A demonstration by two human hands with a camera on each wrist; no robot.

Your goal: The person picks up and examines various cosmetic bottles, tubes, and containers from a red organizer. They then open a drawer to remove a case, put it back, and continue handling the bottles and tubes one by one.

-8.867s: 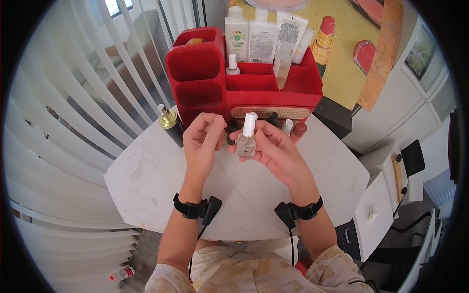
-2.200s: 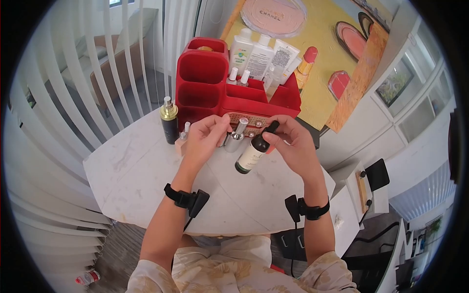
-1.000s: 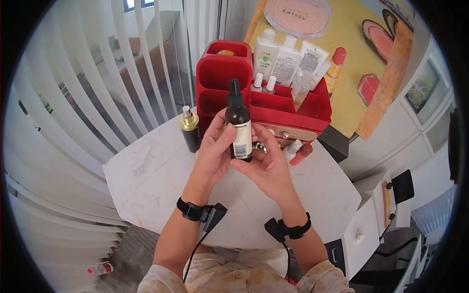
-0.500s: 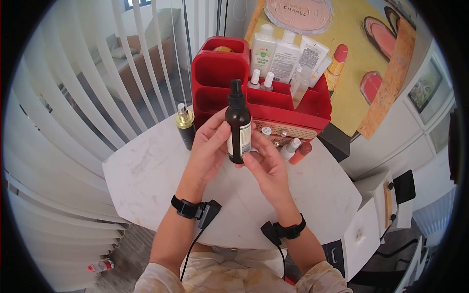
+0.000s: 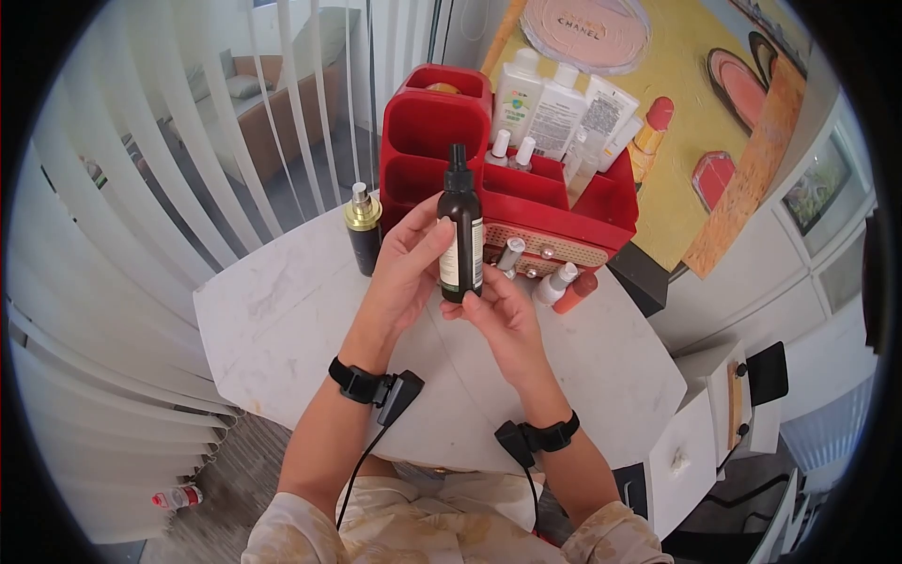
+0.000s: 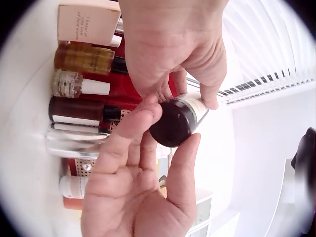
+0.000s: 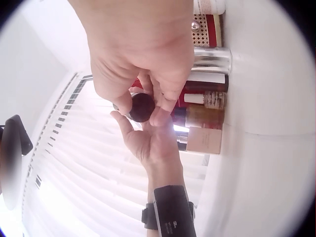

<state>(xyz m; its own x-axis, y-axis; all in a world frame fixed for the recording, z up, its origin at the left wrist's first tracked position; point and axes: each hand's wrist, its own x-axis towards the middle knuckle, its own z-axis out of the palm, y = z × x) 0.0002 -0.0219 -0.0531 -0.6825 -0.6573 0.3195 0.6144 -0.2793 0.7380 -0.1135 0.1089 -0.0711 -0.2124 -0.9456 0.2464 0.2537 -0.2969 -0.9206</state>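
Observation:
A dark spray bottle (image 5: 462,235) with a black spray top and a cream label stands upright between both hands, above the table. My left hand (image 5: 406,268) grips its body from the left, thumb across the label. Lower down, my right hand (image 5: 505,320) pinches the base between thumb and fingers. The left wrist view shows the bottle's round dark bottom (image 6: 173,123) facing the camera, with the right hand's fingertips at its edge. Behind the hands is a red organizer (image 5: 554,218) holding white bottles, a tube and two small white-capped bottles.
A black bottle with a gold collar (image 5: 363,233) stands left of the organizer. Along its front are a pink bottle (image 6: 89,22), an amber bottle (image 6: 84,59), a clear nail polish bottle (image 6: 68,84), a silver bottle (image 6: 74,143) and a reddish tube (image 5: 576,293).
First the right hand held a clear nail polish bottle, later the spray bottle alone by its black top. Since then the left hand has joined, and the spray bottle has turned, its label swinging sideways.

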